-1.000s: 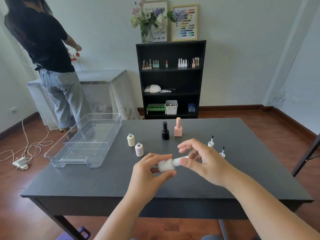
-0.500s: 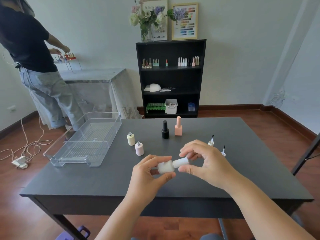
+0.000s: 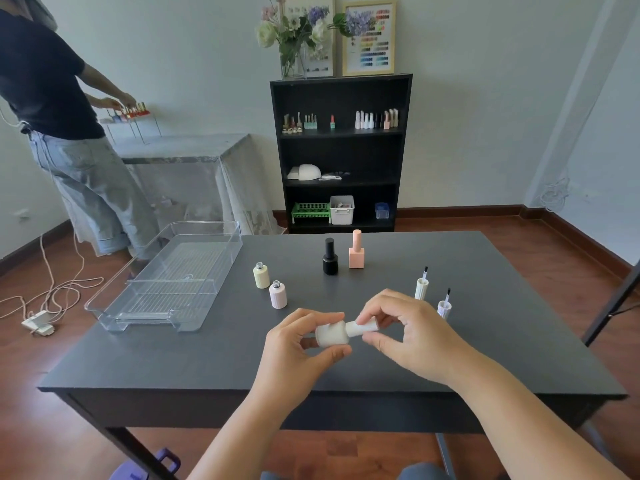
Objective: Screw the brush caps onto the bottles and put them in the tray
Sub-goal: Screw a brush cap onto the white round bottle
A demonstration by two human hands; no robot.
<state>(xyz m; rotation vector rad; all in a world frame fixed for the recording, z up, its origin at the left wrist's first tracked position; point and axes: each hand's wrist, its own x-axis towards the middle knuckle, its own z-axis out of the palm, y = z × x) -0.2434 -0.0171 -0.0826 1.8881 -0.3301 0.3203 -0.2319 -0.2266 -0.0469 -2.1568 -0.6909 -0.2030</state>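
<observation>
While the white bottle [image 3: 331, 335] is held on its side above the front part of the dark counter [image 3: 485, 341], its body is gripped by the thumb and fingers of the left hand [image 3: 298, 344]. Its white brush cap [image 3: 362, 328], pointing to the right, is pinched by the fingertips of the right hand [image 3: 412, 332]. Two open bottles, a yellow one [image 3: 261, 276] and a pink one [image 3: 278, 295], are seen upright near the clear tray [image 3: 207, 292]. Two loose brush caps [image 3: 421, 288] are placed upright just behind the right hand.
</observation>
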